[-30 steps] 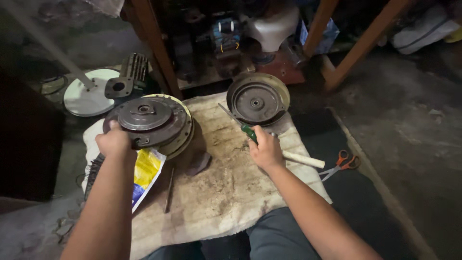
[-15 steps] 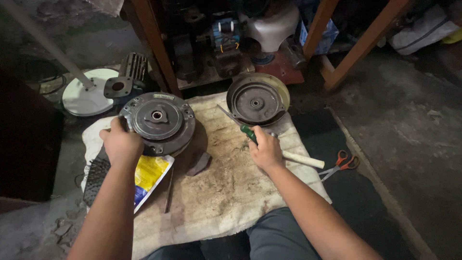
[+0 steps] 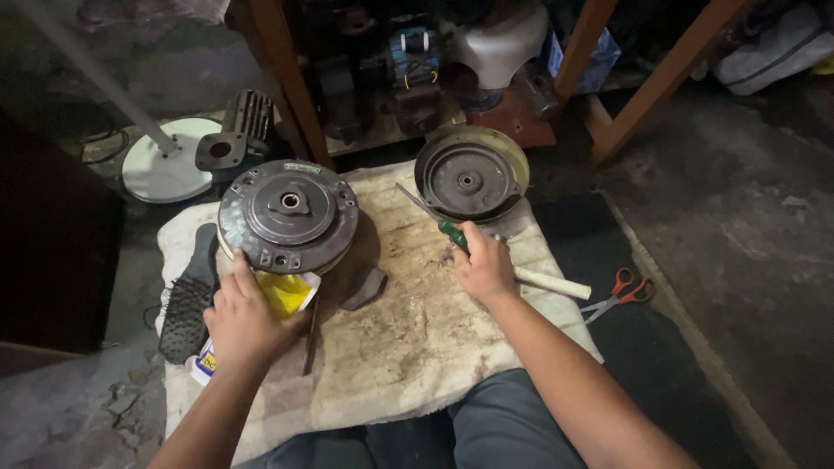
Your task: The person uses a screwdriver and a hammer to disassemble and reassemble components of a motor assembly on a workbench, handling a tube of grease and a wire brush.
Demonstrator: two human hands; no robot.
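Centre-left on cloth: left hand (image 3: 246,320) open against heavy, stiff clutch disc (image 3: 287,216), grip its rim; right hand (image 3: 484,265) grips green-handled screwdriver (image 3: 437,221).

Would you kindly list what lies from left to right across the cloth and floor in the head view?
Black brush → left hand → round metal assembly → right hand on a green-handled screwdriver → orange-handled scissors.
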